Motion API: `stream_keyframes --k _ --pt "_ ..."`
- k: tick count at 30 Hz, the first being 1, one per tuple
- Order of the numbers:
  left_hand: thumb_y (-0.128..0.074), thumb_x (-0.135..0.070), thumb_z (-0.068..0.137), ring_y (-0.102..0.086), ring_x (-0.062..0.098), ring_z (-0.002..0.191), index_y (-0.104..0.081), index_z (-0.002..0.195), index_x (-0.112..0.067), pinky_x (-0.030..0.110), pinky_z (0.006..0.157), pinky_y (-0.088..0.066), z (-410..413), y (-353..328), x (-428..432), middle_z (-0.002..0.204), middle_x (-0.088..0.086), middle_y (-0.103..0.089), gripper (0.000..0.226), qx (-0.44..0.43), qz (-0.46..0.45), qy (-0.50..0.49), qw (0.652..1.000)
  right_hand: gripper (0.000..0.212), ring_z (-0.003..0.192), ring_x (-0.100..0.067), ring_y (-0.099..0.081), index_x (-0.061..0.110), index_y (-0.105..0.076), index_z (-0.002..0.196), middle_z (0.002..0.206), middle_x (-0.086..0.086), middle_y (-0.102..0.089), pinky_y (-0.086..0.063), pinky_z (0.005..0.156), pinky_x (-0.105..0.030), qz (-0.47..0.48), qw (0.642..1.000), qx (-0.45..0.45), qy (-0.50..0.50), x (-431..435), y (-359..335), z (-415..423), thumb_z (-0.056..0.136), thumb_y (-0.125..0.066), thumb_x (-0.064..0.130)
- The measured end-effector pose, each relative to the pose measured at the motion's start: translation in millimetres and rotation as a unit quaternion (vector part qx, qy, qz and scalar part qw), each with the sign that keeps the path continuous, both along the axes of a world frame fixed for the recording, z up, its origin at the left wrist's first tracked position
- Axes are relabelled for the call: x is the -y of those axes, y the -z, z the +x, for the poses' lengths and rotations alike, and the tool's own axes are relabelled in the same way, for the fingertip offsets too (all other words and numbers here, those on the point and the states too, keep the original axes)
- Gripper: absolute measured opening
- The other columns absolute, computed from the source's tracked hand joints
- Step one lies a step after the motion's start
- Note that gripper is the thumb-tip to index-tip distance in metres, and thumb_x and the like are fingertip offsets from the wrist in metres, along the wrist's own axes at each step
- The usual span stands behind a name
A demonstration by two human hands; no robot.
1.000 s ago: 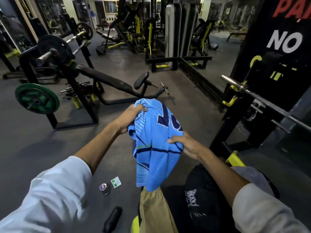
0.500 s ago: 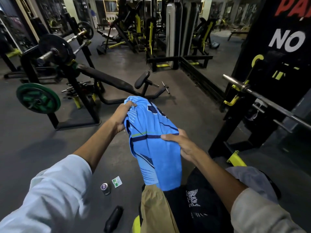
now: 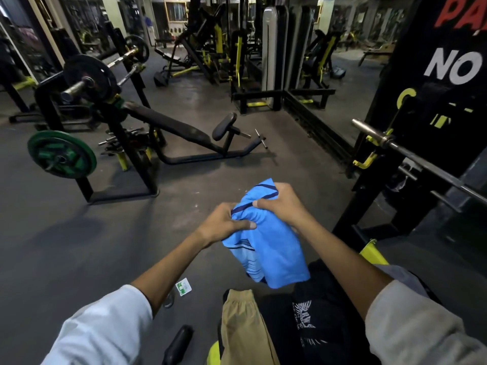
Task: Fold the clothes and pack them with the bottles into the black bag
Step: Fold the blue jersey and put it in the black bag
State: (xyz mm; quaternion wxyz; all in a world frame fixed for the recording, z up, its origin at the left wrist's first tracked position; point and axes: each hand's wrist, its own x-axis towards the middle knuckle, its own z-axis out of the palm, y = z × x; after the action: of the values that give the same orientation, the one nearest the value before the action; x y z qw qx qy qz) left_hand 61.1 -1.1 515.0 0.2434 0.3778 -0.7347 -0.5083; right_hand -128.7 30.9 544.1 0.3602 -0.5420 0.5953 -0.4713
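Note:
A bright blue shirt (image 3: 274, 248) with dark stripes hangs folded in front of me. My left hand (image 3: 224, 223) grips its upper left edge and my right hand (image 3: 283, 204) grips its top right, the two hands close together. Below the shirt lie a tan garment (image 3: 245, 327) and a black garment with a white feather print (image 3: 313, 322); a grey cloth (image 3: 405, 280) shows under my right arm. A black bottle (image 3: 178, 343) lies on the floor at the lower left. I cannot pick out the black bag.
On the floor near my left forearm lie a small green-and-white packet (image 3: 183, 286) and a small tin (image 3: 168, 301), mostly hidden. A bench with weight plates (image 3: 62, 154) stands to the left. A barbell rack (image 3: 411, 151) rises at the right.
Both hands have come down and together, bunching the blue shirt shorter; the left hand dropped from the shirt's top to meet the right. The tin is now mostly behind my forearm.

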Motion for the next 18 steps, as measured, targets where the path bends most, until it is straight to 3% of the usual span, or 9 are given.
stream_keyframes --k 3,6,7,9,11,12,14,16,18 --pt "-0.085 -0.036 0.073 -0.073 0.031 0.091 -0.071 0.095 -0.007 0.058 0.086 -0.055 2 2 15 0.097 0.013 -0.076 0.038 0.050 -0.043 0.009 0.998 0.050 0.085 -0.007 -0.065 0.024 -0.063 0.099 0.097 0.012 -0.067 -0.058 0.082 -0.037 -0.028 0.986 -0.160 0.042 -4 3 -18 0.063 -0.089 0.044" --pt "-0.083 -0.029 0.074 -0.073 0.017 0.093 -0.073 0.095 -0.016 0.047 0.087 -0.057 1 -13 20 0.097 0.003 -0.078 0.027 0.101 -0.119 0.056 0.986 0.110 0.126 -0.002 -0.040 0.032 -0.034 0.150 0.138 0.015 -0.038 -0.038 0.107 -0.027 0.044 0.975 -0.212 -0.060 -12 3 -41 0.059 -0.092 0.053" --pt "-0.083 -0.027 0.075 -0.072 0.013 0.092 -0.073 0.095 -0.016 0.042 0.087 -0.057 0 -19 23 0.096 0.000 -0.078 0.024 0.117 -0.141 0.075 0.980 0.117 0.131 -0.002 -0.038 0.034 -0.028 0.154 0.144 0.017 -0.036 -0.035 0.111 -0.028 0.069 0.970 -0.208 -0.104 -14 4 -45 0.059 -0.093 0.051" --pt "-0.083 -0.024 0.077 -0.072 0.008 0.092 -0.073 0.097 -0.016 0.033 0.086 -0.056 -1 -30 29 0.096 -0.004 -0.077 0.023 0.159 -0.189 0.107 0.963 0.092 0.122 -0.004 -0.057 0.030 -0.048 0.140 0.135 0.013 -0.058 -0.048 0.108 -0.039 0.067 0.973 -0.158 -0.152 -11 10 -48 0.061 -0.096 0.038" --pt "-0.084 -0.024 0.077 -0.071 0.004 0.092 -0.074 0.098 -0.016 0.029 0.083 -0.055 -1 -36 31 0.095 -0.007 -0.077 0.024 0.166 -0.234 0.096 0.953 0.053 0.093 -0.007 -0.068 0.015 -0.063 0.112 0.103 0.007 -0.072 -0.058 0.089 -0.046 0.032 0.983 -0.104 -0.146 -6 15 -43 0.068 -0.092 0.016" --pt "-0.085 -0.024 0.076 -0.071 0.003 0.091 -0.075 0.098 -0.017 0.028 0.083 -0.055 -1 -39 31 0.095 -0.008 -0.078 0.025 0.150 -0.242 0.075 0.956 0.040 0.082 -0.007 -0.066 0.010 -0.063 0.101 0.089 0.007 -0.071 -0.060 0.077 -0.041 0.008 0.988 -0.079 -0.134 -4 17 -39 0.070 -0.088 0.007" --pt "-0.087 -0.026 0.074 -0.071 0.002 0.091 -0.075 0.097 -0.019 0.028 0.082 -0.057 2 -40 32 0.093 -0.009 -0.078 0.027 0.111 -0.230 0.022 0.967 0.029 0.070 -0.005 -0.060 0.014 -0.061 0.087 0.075 0.011 -0.066 -0.052 0.064 -0.028 -0.038 0.993 -0.031 -0.110 -3 13 -31 0.070 -0.080 0.001" --pt "-0.089 -0.031 0.071 -0.071 0.003 0.088 -0.074 0.096 -0.020 0.031 0.080 -0.057 5 -34 33 0.092 -0.009 -0.077 0.031 0.099 -0.214 -0.027 0.972 0.029 0.068 -0.006 -0.057 0.025 -0.057 0.082 0.072 0.013 -0.060 -0.047 0.062 -0.028 -0.072 0.992 -0.031 -0.096 -2 8 -23 0.067 -0.072 0.004" --pt "-0.089 -0.037 0.070 -0.069 0.006 0.087 -0.071 0.101 -0.021 0.028 0.076 -0.056 5 -23 27 0.094 -0.009 -0.074 0.039 0.102 -0.180 -0.115 0.972 0.029 0.065 -0.005 -0.054 0.029 -0.053 0.080 0.069 0.015 -0.057 -0.045 0.061 -0.031 -0.093 0.989 -0.085 -0.077 -1 7 -18 0.066 -0.068 0.010"
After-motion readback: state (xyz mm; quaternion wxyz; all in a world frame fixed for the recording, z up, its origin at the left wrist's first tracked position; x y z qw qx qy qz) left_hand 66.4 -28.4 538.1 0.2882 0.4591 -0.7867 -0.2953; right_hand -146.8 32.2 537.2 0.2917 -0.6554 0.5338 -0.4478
